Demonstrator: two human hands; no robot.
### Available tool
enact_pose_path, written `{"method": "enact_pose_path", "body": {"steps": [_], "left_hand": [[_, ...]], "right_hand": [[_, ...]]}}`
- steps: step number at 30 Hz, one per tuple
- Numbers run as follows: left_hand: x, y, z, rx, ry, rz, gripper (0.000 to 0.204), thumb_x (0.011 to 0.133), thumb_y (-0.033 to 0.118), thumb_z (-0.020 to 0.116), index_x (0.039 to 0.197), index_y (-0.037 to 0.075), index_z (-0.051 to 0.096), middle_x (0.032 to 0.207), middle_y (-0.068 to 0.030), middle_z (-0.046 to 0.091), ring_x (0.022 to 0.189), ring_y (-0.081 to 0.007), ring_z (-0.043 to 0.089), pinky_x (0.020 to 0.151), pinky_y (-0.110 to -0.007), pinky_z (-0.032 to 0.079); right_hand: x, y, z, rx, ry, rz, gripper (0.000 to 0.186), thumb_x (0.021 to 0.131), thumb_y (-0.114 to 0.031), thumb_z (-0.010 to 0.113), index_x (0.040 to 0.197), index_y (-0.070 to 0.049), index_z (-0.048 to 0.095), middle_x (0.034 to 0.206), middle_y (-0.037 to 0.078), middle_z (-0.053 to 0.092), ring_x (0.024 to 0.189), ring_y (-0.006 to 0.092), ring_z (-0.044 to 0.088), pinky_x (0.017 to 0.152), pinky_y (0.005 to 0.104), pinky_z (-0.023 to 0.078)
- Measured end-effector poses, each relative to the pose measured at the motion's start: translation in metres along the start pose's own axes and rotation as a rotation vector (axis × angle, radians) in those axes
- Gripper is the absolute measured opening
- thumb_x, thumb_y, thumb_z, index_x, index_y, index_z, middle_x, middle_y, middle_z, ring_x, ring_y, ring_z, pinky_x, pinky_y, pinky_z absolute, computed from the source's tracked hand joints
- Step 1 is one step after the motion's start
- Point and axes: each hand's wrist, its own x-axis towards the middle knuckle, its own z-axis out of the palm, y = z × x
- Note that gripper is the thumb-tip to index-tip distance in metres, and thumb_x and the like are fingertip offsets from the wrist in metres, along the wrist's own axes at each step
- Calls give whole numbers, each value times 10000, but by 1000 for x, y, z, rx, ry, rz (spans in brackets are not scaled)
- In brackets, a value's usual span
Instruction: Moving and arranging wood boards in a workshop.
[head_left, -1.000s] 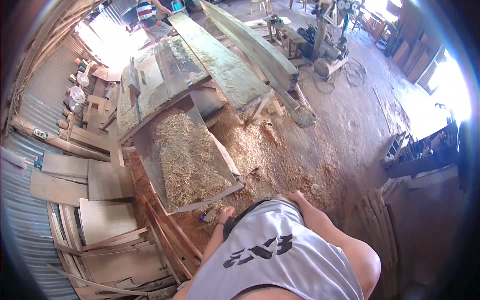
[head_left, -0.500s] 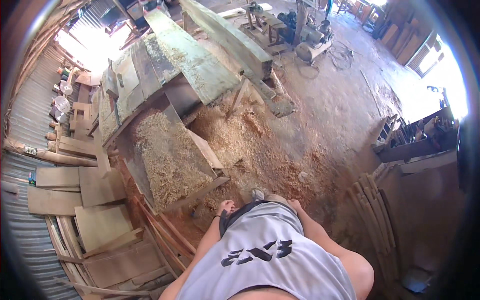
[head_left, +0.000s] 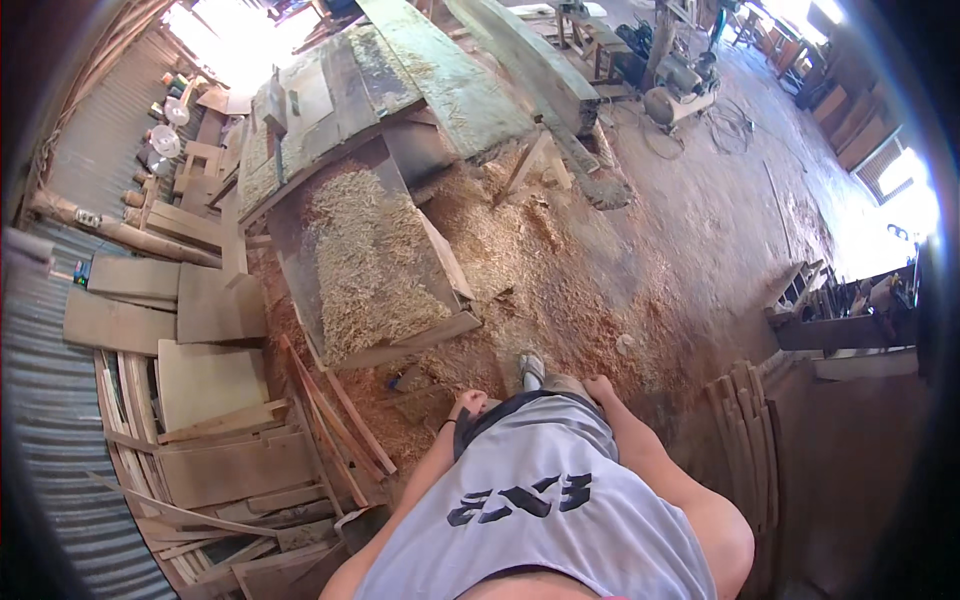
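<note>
Shavings point(head_left: 370, 260) are being held in a shallow wooden tray point(head_left: 410, 343), which is being seen ahead of the left hand point(head_left: 470, 403), near but apart from it. The left hand is being held low near the gray shirt point(head_left: 540, 500), its fingers looking curled, and the right hand point(head_left: 598, 388) is being held low at the other side; whether either is clenched or grasping anything cannot be told. The way forward is being blocked by the tray and the workbench point(head_left: 340, 100) behind it, while the left is being crowded by long wood strips point(head_left: 340, 420) and stacked boards point(head_left: 238, 470). Farther off, floor space is being taken up by a heavy timber beam point(head_left: 540, 65), an air compressor point(head_left: 672, 104) and loose cable point(head_left: 732, 130). The right is being bordered by bunched wood lengths point(head_left: 745, 425) and a tool rack point(head_left: 840, 332).
</note>
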Motion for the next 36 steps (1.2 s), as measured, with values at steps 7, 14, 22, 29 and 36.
{"method": "enact_pose_path", "body": {"steps": [7,14,22,29,36], "left_hand": [[-55,-113,-14,-235,182,-103,193,767,205,517,889,57,527,692,-44,548,552,-105,505,473,-237,414],[-100,-297,-1,117,274,32,300,699,305,546,745,13,596,671,-116,598,630,-201,569,525,-315,427],[-149,-364,44,165,158,-223,387,673,299,569,862,-39,571,781,-187,588,736,-249,569,631,-338,428],[-110,-328,26,181,-64,56,313,709,241,545,905,-2,572,831,-83,597,736,-175,546,683,-287,421],[-86,-200,17,158,88,39,203,680,192,609,818,56,547,664,-23,560,515,-110,518,459,-252,418]], "right_hand": [[-20,27,38,-239,79,-202,378,685,-334,481,849,-10,586,869,218,561,861,333,536,770,365,409],[-62,73,56,-388,145,-194,401,731,-332,402,921,-17,561,981,229,515,956,343,481,829,374,372],[-102,149,37,-320,171,-32,499,757,-382,338,1004,18,508,1041,248,472,1027,357,422,869,376,334],[-133,198,33,-278,236,82,490,758,-338,318,1009,45,493,1059,262,455,1030,357,420,875,378,325],[-158,255,30,-46,299,177,578,761,-437,333,1016,60,481,1050,267,463,1028,355,425,863,375,330]]}}
